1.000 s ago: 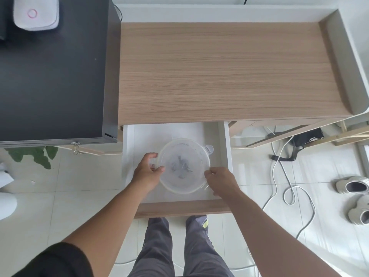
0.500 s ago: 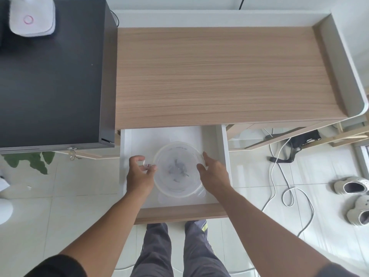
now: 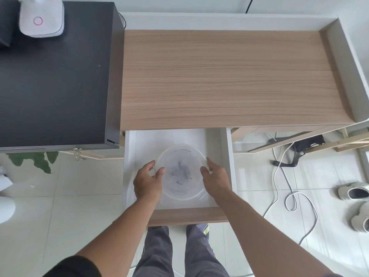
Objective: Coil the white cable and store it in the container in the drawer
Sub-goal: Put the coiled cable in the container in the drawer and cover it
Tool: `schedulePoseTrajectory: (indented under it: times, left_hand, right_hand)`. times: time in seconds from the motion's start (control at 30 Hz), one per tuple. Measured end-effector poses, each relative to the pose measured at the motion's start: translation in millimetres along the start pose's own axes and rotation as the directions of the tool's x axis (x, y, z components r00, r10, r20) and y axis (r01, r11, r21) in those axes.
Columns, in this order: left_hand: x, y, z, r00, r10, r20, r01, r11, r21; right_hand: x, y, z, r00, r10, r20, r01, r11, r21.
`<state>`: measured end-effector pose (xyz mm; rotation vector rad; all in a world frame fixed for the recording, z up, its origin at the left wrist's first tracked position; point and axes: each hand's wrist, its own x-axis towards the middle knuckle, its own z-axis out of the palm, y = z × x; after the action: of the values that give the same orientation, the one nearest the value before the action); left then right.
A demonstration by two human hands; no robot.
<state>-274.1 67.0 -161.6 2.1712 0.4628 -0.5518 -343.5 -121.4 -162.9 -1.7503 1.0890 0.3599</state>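
A round translucent plastic container (image 3: 180,172) with its lid on sits in the open white drawer (image 3: 227,156) below the wooden desktop. My left hand (image 3: 147,179) grips the container's left rim, thumb on the lid. My right hand (image 3: 216,177) grips the right rim, thumb on the lid edge. Something dark shows faintly through the lid. No white cable can be made out inside the container. A white cable (image 3: 279,176) lies loose on the floor tiles to the right of the drawer.
The wooden desktop (image 3: 229,76) spans the upper view, with a raised white edge at the right. A black cabinet (image 3: 54,76) with a white device (image 3: 42,19) stands at the left. Shoes (image 3: 355,208) and a black strap (image 3: 299,148) lie on the floor at right. My legs stand under the drawer front.
Both hands slid up along the container's sides, from its near edge to its left and right rim. The lid's tab moved from the far right to the near right.
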Motion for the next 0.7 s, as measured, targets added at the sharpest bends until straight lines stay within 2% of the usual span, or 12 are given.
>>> schedulePoseTrajectory:
  times: [0.23,0.37,0.47,0.6,0.7]
  left_hand:
    - [7.9,3.6,0.0,0.996,-0.032,0.084,0.025,0.997,0.079]
    - [8.0,9.3,2.0,0.996,-0.041,0.085,0.026,0.985,0.172]
    - [10.0,9.4,-3.5,0.990,0.047,0.136,-0.081,0.963,0.257]
    - [11.8,2.3,-10.1,0.971,0.154,0.182,-0.206,0.924,0.322]
    - [6.4,-5.6,-14.0,0.947,0.251,0.198,-0.308,0.886,0.346]
  right_hand:
    - [2.3,-2.0,1.3,1.000,0.016,-0.001,-0.016,0.999,0.043]
    - [5.4,-0.1,5.7,0.999,0.026,-0.024,-0.024,0.997,0.074]
    - [4.4,-0.4,-2.0,0.999,0.044,0.002,-0.044,0.995,0.086]
    - [2.9,-1.9,-9.3,0.999,-0.041,0.017,0.042,0.993,-0.112]
    - [-0.7,1.2,-11.6,0.996,-0.083,0.018,0.085,0.981,-0.176]
